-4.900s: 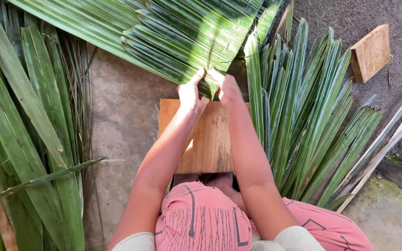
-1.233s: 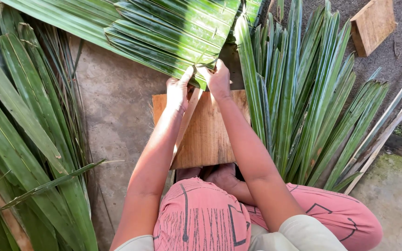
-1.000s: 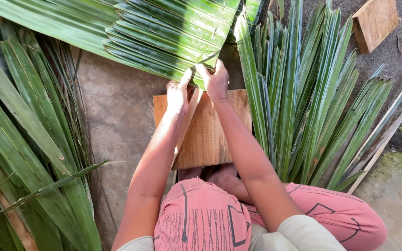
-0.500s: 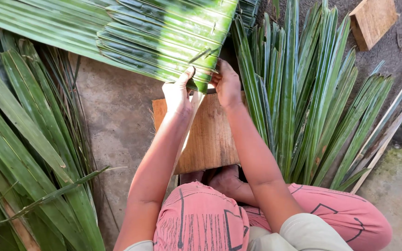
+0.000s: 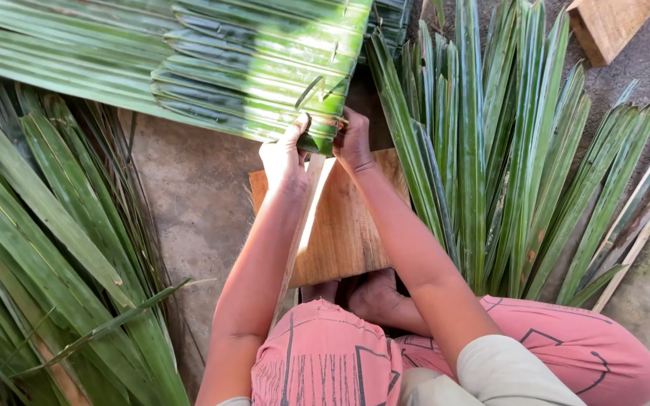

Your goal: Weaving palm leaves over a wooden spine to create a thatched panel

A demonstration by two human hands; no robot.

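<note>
Your left hand [image 5: 283,154] and right hand [image 5: 353,140] both grip the near edge of the leaf panel [image 5: 250,68], fingers pinched shut on its lower right corner, the hands just beside each other. The panel stretches away to the upper left, above the board [image 5: 351,225] that lies on the ground before your knees. A thin stick [image 5: 300,225] runs under your left forearm. Loose fronds [image 5: 490,150] fan out on the right, more leaves [image 5: 47,248] on the left. A wood block [image 5: 609,26] lies at top right.

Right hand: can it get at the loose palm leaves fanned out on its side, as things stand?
Probably yes. The right hand is at the edge of the stitched leaf panel, and the loose palm leaves lie just beside that forearm with nothing between them.
</note>
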